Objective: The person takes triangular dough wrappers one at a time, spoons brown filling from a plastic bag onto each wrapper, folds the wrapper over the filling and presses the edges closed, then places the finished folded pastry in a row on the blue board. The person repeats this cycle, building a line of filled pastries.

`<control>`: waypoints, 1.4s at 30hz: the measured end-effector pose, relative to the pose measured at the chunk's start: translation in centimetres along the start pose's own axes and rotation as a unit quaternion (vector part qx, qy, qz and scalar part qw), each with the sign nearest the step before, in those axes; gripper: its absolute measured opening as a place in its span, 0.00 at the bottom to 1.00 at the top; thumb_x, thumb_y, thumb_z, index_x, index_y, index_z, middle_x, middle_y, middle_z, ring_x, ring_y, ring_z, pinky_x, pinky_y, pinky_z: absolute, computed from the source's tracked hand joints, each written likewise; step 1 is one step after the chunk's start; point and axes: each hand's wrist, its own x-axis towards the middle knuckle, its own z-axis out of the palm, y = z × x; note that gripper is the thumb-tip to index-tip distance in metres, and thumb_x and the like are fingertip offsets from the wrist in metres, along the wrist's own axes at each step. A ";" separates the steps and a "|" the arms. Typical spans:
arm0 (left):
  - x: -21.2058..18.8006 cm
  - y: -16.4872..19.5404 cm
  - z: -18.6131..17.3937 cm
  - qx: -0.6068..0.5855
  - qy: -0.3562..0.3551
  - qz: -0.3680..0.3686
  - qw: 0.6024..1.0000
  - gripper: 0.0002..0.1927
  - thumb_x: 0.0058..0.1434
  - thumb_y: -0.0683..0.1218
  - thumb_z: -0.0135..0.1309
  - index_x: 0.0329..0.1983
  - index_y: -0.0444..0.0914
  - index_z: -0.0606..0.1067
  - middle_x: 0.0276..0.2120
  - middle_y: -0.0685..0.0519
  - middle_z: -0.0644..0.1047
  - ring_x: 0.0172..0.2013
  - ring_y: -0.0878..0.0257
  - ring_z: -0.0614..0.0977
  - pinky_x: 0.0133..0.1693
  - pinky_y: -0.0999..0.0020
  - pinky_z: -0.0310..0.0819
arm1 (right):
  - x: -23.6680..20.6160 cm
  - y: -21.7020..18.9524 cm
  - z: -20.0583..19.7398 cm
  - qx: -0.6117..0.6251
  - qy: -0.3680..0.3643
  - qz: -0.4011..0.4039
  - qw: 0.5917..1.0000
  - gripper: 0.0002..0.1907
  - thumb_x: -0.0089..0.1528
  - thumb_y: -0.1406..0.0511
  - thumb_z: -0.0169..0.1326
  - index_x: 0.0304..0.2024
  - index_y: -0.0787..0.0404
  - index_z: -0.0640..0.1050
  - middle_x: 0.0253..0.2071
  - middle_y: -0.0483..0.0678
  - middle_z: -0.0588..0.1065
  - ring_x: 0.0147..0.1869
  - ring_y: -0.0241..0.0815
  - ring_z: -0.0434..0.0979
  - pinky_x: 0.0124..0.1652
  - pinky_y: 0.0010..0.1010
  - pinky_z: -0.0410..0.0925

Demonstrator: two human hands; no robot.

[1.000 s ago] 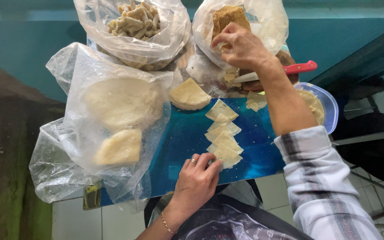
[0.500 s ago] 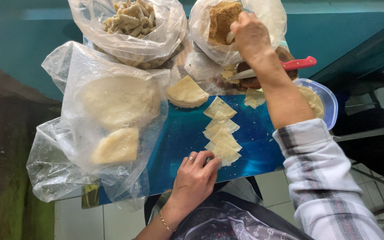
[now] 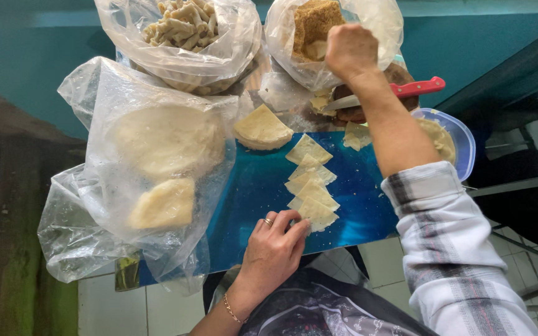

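The step in hand appears to be filling: wrapper pieces lie ready while filling is fetched.

1. Lower centre of the frame: the left hand (image 3: pixel 273 247) rests on the blue board (image 3: pixel 250 205), fingers loosely curled, fingertips touching the nearest piece in the row of triangular dough wrappers (image 3: pixel 311 183). It pins the piece flat and pinches nothing.
2. Centre: the row runs away from the person in overlapping pieces. A thicker stack of folded wrappers (image 3: pixel 261 127) sits at the far edge of the board.
3. Right of centre: the forearm in a plaid sleeve (image 3: pixel 449 249) reaches across the board. A round plastic container (image 3: pixel 459 140) stands beside it, and a red-handled knife (image 3: pixel 400 91) lies across a dish behind the arm.
4. Upper centre: the right hand (image 3: pixel 350 50) is closed as a fist at the mouth of the bag of brown crumbly filling (image 3: pixel 312 28). Whether it grips anything cannot be told.
5. Next move, as a judgement: a small portion must come back to the nearest wrapper without spilling, with the left hand keeping that piece from sliding.

Surface and room:
- Left of frame: a large clear bag of round dough sheets (image 3: pixel 157 155) overlaps the board.
- Upper left: a bag of pale rolled pieces (image 3: pixel 182 25).
- Behind: a teal wall (image 3: pixel 481 43). Below: a pale tiled floor (image 3: pixel 94 305).
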 end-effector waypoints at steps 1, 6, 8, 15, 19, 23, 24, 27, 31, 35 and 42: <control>0.0 -0.1 0.0 0.001 0.002 0.001 1.000 0.13 0.55 0.39 0.60 0.44 0.39 0.77 0.43 0.52 0.76 0.40 0.54 0.77 0.39 0.60 0.70 | -0.1 0.4 -0.1 0.018 0.050 0.002 0.999 0.10 0.65 0.69 0.52 0.32 0.60 0.83 0.28 0.56 0.79 0.32 0.51 0.82 0.33 0.41 0.74; 0.1 -0.2 -0.1 -0.003 -0.003 0.002 1.000 0.13 0.55 0.39 0.61 0.44 0.39 0.77 0.42 0.52 0.76 0.39 0.54 0.78 0.38 0.59 0.70 | -1.4 3.4 -1.1 0.205 0.148 0.051 0.966 0.08 0.61 0.62 0.61 0.34 0.59 0.87 0.27 0.52 0.79 0.31 0.45 0.80 0.34 0.37 0.72; 0.2 -0.2 -0.2 -0.002 -0.006 0.003 1.000 0.13 0.55 0.38 0.60 0.44 0.39 0.77 0.43 0.52 0.76 0.39 0.54 0.78 0.38 0.59 0.70 | -2.7 3.6 -2.0 0.303 0.094 0.102 0.943 0.09 0.63 0.62 0.61 0.36 0.61 0.86 0.25 0.47 0.78 0.30 0.35 0.76 0.33 0.32 0.69; 0.1 -0.3 -0.2 -0.025 0.023 -0.012 0.999 0.11 0.56 0.37 0.60 0.43 0.37 0.78 0.42 0.50 0.77 0.39 0.52 0.79 0.40 0.58 0.72 | -13.3 0.5 -8.2 0.485 0.010 0.101 0.868 0.09 0.68 0.66 0.58 0.42 0.66 0.84 0.31 0.40 0.77 0.35 0.26 0.72 0.35 0.23 0.65; 0.1 -0.3 -0.1 -0.029 0.048 -0.026 0.998 0.10 0.57 0.37 0.60 0.42 0.36 0.78 0.41 0.48 0.77 0.39 0.51 0.79 0.41 0.58 0.74 | -21.6 -2.7 -10.7 0.491 -0.061 0.112 0.862 0.09 0.65 0.66 0.57 0.43 0.64 0.84 0.34 0.41 0.81 0.37 0.25 0.75 0.37 0.21 0.69; 0.1 -0.4 -0.2 -0.059 0.071 -0.036 0.995 0.10 0.58 0.37 0.60 0.44 0.36 0.78 0.41 0.48 0.77 0.40 0.52 0.80 0.42 0.60 0.76 | -27.0 -5.0 -12.1 0.469 -0.155 0.138 0.858 0.09 0.62 0.64 0.62 0.41 0.62 0.84 0.30 0.44 0.81 0.32 0.27 0.75 0.32 0.22 0.69; 0.1 -0.3 -0.2 -0.051 0.067 -0.037 0.996 0.11 0.58 0.37 0.60 0.44 0.37 0.78 0.42 0.48 0.77 0.39 0.52 0.79 0.41 0.60 0.76 | -27.9 -5.4 -12.4 0.467 -0.152 0.123 0.862 0.08 0.61 0.64 0.62 0.40 0.62 0.84 0.31 0.43 0.81 0.31 0.27 0.76 0.32 0.22 0.69; 0.3 0.0 -0.1 -0.021 0.052 -0.028 0.998 0.13 0.58 0.38 0.61 0.47 0.39 0.79 0.44 0.49 0.77 0.39 0.54 0.79 0.40 0.60 0.75 | -29.3 -6.5 -12.9 0.422 -0.115 0.048 0.898 0.07 0.61 0.65 0.62 0.40 0.60 0.84 0.31 0.43 0.79 0.29 0.33 0.76 0.30 0.25 0.69; 0.8 0.2 0.2 0.051 0.020 0.014 0.998 0.19 0.56 0.40 0.61 0.52 0.41 0.79 0.48 0.48 0.74 0.43 0.53 0.77 0.41 0.59 0.73 | -29.9 -7.4 -13.7 0.281 -0.005 -0.064 0.958 0.06 0.60 0.64 0.63 0.40 0.55 0.84 0.29 0.44 0.74 0.28 0.41 0.75 0.29 0.32 0.68; 0.6 0.3 0.3 0.099 -0.018 0.033 0.994 0.20 0.56 0.41 0.61 0.53 0.42 0.78 0.50 0.48 0.72 0.45 0.54 0.76 0.41 0.59 0.70 | -30.1 -7.9 -14.6 0.219 0.043 -0.125 0.967 0.07 0.59 0.65 0.64 0.40 0.53 0.83 0.26 0.43 0.71 0.29 0.42 0.74 0.27 0.34 0.66; 0.3 0.3 0.1 0.076 -0.010 0.034 0.996 0.22 0.54 0.41 0.62 0.54 0.42 0.78 0.50 0.49 0.72 0.46 0.54 0.76 0.42 0.59 0.69 | -30.2 -8.0 -14.1 0.230 0.050 -0.118 0.965 0.07 0.59 0.65 0.64 0.40 0.54 0.83 0.27 0.43 0.71 0.29 0.42 0.74 0.27 0.34 0.66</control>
